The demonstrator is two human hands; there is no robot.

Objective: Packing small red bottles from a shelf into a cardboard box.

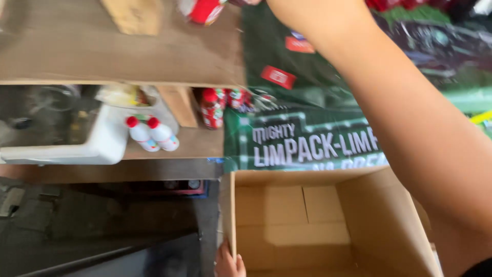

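Below wooden shelves, empty cardboard box (328, 225), left hand (229, 262) gripping its edge, right hand unseen.

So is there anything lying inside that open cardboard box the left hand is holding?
Nothing visible: the cardboard box shows only its bare bottom flaps. The left hand grips its near-left wall, and the right arm crosses above toward the shelf.

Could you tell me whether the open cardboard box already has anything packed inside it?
No, the cardboard box stands open with only its bare bottom flaps showing, while the left hand grips its near wall.
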